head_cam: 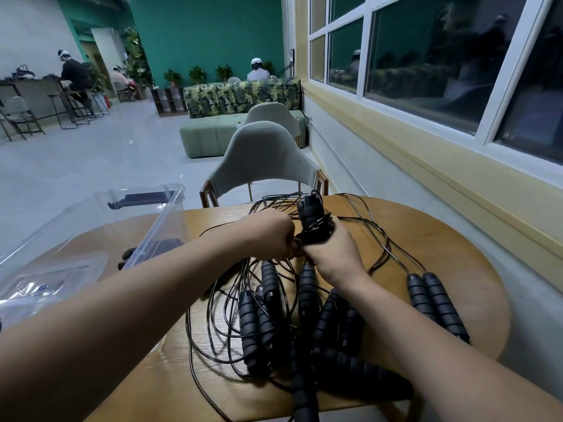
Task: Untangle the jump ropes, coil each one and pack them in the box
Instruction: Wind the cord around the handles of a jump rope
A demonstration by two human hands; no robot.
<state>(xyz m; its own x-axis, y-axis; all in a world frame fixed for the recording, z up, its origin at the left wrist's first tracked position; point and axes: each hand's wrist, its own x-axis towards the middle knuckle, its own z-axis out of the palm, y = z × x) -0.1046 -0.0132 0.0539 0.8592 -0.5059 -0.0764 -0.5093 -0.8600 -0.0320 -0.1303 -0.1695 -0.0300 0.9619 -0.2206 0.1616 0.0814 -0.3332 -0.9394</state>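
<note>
A tangle of black jump ropes with ribbed foam handles covers the middle of the wooden table. My right hand grips a pair of handles held upright, with thin black cord wound around them. My left hand is closed on the cord right beside those handles. Another handle pair lies at the right, apart from the pile. The clear plastic box stands at the left with dark handles lying inside it.
A grey-green chair is tucked in at the table's far edge. The wall and window run along the right. People sit at counters and a sofa far back. A clear packet lies by the box.
</note>
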